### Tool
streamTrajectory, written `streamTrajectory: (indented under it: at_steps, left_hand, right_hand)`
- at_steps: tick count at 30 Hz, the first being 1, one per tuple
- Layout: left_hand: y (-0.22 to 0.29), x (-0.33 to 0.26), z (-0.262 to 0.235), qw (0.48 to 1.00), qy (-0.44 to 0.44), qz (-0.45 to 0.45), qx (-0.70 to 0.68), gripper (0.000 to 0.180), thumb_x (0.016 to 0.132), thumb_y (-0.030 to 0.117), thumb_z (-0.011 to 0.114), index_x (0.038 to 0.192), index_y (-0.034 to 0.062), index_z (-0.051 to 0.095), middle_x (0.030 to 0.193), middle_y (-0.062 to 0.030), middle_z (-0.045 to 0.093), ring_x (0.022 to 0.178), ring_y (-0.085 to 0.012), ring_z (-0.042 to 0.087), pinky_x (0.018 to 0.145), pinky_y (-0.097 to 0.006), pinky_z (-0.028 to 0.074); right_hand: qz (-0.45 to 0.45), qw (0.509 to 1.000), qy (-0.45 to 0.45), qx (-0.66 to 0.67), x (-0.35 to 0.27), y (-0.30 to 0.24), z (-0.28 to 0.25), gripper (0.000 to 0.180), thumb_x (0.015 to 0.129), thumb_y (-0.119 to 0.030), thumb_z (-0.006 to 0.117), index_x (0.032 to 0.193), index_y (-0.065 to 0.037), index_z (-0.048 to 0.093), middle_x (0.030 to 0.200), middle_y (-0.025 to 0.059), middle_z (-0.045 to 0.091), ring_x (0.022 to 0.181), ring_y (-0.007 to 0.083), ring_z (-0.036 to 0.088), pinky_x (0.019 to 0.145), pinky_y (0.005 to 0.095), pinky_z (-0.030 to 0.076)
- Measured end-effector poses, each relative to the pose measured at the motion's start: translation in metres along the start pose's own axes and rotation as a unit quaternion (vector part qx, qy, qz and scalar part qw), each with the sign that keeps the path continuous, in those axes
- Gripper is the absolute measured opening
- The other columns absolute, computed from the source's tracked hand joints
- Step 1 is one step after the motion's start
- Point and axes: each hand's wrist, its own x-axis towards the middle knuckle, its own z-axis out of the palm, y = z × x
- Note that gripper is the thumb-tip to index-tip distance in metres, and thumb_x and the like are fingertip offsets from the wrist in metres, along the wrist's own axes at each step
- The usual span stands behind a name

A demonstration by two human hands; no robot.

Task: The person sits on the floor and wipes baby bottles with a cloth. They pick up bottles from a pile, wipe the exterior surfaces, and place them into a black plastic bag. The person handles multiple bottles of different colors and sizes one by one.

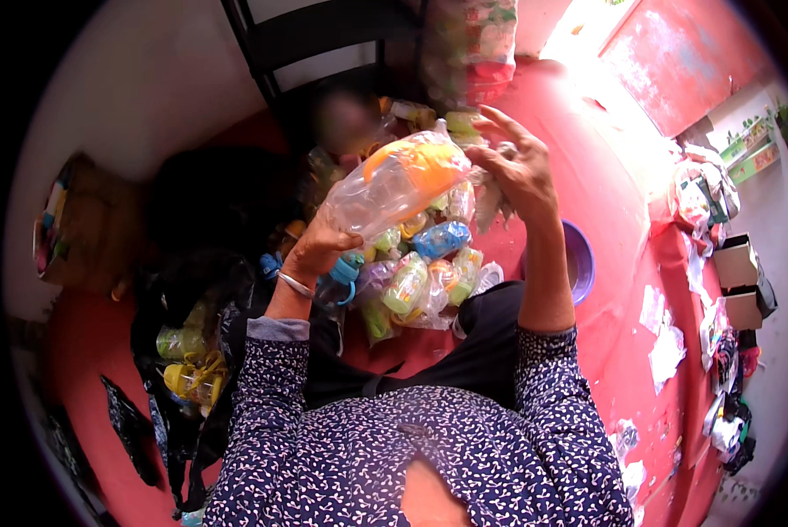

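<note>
My left hand (320,250) is wrapped round the lower end of a large clear plastic drinking bottle (381,195) with an orange top, held tilted with the top up to the right. Close by that top is my right hand (521,171), a crumpled greyish cloth (494,195) hanging from its fingers. Its index finger and thumb reach toward the bottle; whether they touch it I cannot tell. Below lies a heap of small wrapped bottles in green, yellow and purple (407,285), among them a blue one (441,238). A teal-lidded bottle (346,270) is beside my left wrist.
A black plastic bag (170,299) at left holds more bottles, one of them yellow (192,382). A purple basin (580,262) stands on the red floor (618,351) at right. Behind the heap are a black chair (332,31) and a printed sack (473,53).
</note>
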Motion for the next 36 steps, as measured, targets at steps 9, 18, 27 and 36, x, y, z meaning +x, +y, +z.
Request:
streamTrajectory:
  at_steps: [9,18,27,36]
  left_hand:
    - [0.011,-0.004,0.0,0.986,-0.031,-0.154,-0.053,0.071,0.065,0.023,0.066,0.128,0.0006,0.04,0.11,-0.0077,0.056,0.099,-0.0154,0.054,0.08,-0.025,0.045]
    - [-0.004,-0.005,0.001,0.972,0.05,-0.178,-0.145,0.061,0.08,0.04,0.062,0.125,0.003,0.045,0.111,-0.0069,0.057,0.095,-0.0137,0.055,0.072,-0.022,0.047]
    - [-0.025,-0.003,-0.023,0.959,0.025,-0.141,-0.243,0.05,0.094,0.041,0.04,0.128,0.0045,0.043,0.122,-0.0129,0.053,0.112,-0.0235,0.052,0.092,-0.037,0.044]
    - [-0.036,0.001,-0.038,0.936,0.01,-0.146,-0.319,0.034,0.097,0.024,0.035,0.121,0.0025,0.047,0.096,-0.008,0.062,0.05,-0.0089,0.051,0.03,-0.017,0.029]
  right_hand:
    - [0.061,0.998,-0.03,0.018,0.002,0.019,0.006,0.013,0.073,-0.007,0.071,0.072,0.001,0.061,0.06,0.0022,0.059,0.049,0.0053,0.053,0.044,0.0192,0.043]
    - [0.18,0.961,-0.025,0.21,0.014,0.038,-0.02,0.014,0.078,-0.01,0.068,0.071,0.0,0.061,0.059,0.0056,0.059,0.043,0.0098,0.053,0.04,0.0227,0.042]
    - [0.217,0.896,0.134,0.363,0.029,0.088,-0.082,0.016,0.082,-0.013,0.065,0.084,0.001,0.057,0.057,0.0046,0.054,0.044,0.0136,0.052,0.04,0.0279,0.046]
    - [0.034,0.888,0.072,0.453,0.02,0.025,-0.024,0.026,0.087,-0.016,0.056,0.105,0.0,0.047,0.082,0.0121,0.059,0.064,0.0174,0.06,0.051,0.0315,0.053]
